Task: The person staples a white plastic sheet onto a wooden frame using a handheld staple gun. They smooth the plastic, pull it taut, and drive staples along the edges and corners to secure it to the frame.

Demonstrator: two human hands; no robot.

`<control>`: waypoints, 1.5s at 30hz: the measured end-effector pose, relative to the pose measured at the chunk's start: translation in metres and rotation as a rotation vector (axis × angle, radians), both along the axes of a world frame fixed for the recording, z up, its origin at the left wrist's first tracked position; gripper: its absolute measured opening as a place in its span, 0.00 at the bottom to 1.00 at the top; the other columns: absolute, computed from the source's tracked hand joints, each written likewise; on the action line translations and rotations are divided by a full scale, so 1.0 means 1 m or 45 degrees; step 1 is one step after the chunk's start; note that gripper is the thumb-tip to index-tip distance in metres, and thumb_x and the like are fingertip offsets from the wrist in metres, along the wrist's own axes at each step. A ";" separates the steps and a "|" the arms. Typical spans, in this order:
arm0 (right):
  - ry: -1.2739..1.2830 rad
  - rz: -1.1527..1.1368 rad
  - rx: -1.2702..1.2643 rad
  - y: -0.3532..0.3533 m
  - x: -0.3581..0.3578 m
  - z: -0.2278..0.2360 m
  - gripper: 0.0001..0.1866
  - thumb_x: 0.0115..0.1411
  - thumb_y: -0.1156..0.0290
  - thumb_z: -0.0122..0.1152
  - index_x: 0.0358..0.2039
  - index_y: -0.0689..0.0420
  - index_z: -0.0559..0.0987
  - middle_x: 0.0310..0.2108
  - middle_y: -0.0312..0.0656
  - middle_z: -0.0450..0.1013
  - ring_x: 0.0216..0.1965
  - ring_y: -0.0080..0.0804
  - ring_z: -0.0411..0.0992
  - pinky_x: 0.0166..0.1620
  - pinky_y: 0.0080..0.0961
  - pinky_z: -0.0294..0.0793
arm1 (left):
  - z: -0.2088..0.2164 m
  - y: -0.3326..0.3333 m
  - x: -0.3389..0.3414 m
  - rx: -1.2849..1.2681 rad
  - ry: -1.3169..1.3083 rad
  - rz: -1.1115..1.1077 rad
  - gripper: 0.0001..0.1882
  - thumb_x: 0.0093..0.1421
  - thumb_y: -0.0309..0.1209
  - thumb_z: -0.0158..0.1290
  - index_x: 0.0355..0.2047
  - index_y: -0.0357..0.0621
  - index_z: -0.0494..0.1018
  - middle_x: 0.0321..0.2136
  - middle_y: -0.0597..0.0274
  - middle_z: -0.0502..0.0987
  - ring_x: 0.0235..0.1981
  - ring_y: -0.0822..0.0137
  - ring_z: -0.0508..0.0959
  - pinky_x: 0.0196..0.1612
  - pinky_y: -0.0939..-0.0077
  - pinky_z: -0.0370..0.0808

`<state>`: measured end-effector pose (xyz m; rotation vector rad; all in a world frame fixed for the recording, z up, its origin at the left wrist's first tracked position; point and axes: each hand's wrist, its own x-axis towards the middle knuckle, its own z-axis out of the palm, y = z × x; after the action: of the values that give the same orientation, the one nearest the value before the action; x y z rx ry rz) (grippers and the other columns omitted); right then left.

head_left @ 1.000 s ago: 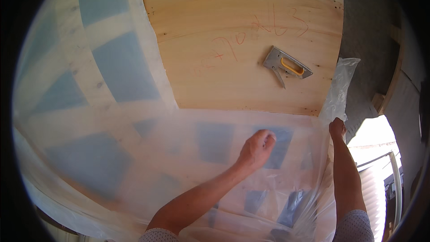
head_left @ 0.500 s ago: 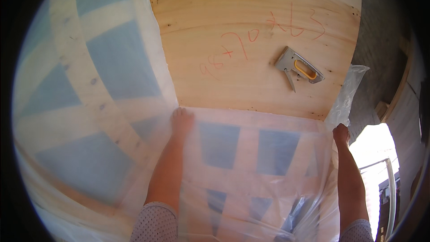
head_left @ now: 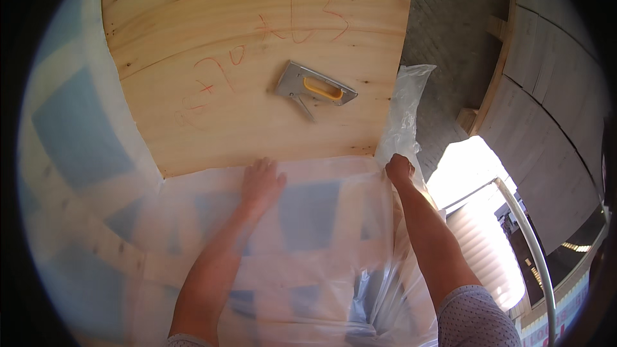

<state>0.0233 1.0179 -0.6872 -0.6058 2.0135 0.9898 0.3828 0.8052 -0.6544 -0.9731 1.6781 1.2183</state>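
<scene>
I have the left hand [head_left: 262,185] spread, its grip released, over the translucent plastic sheeting [head_left: 308,218] at the near edge of the plywood panel [head_left: 212,135]. The right hand [head_left: 400,168] is clenched on the sheeting beside the panel's near right corner. I see the metal staple gun [head_left: 294,81] lying on the panel, right of its middle.

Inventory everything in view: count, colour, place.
panel: one, pale wood, top centre
stapler: one, grey and yellow, on panel
marks: several, red, on panel
sheet: one or more, translucent, left of and below panel
slats: several, pale, behind sheet
patches: several, blue, behind sheet
floor: one, grey, upper right
boards: several, grey, far right
pipe: one, white, lower right
sleeves: two, pale dotted, bottom
left grip: one, bare, panel's lower edge
right grip: one, bare, closed on sheet
</scene>
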 end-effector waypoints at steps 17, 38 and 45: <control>-0.491 0.207 -1.398 -0.194 0.105 0.031 0.32 0.52 0.66 0.66 0.55 0.63 0.67 0.53 0.51 0.66 0.54 0.51 0.65 0.56 0.42 0.68 | 0.023 0.115 -0.105 -0.230 0.385 0.113 0.31 0.59 0.48 0.50 0.59 0.47 0.68 0.63 0.50 0.63 0.65 0.49 0.61 0.60 0.39 0.56; -0.466 0.056 -0.828 -0.275 0.084 0.029 0.22 0.51 0.65 0.57 0.42 0.68 0.71 0.39 0.60 0.73 0.40 0.57 0.74 0.43 0.44 0.73 | 0.031 0.108 -0.107 0.091 0.204 0.065 0.34 0.65 0.50 0.41 0.67 0.47 0.56 0.70 0.51 0.50 0.71 0.51 0.47 0.68 0.42 0.41; -0.592 -0.435 0.278 -0.216 0.001 0.071 0.25 0.56 0.54 0.58 0.36 0.69 0.79 0.32 0.53 0.77 0.34 0.42 0.77 0.35 0.38 0.75 | 0.033 0.100 -0.111 0.146 0.178 0.046 0.35 0.65 0.52 0.39 0.68 0.47 0.55 0.71 0.52 0.49 0.72 0.52 0.46 0.69 0.43 0.39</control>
<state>0.0242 0.8019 -0.6158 -0.3198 1.5089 0.7634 0.2719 0.9051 -0.6217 -0.8690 1.6830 1.4190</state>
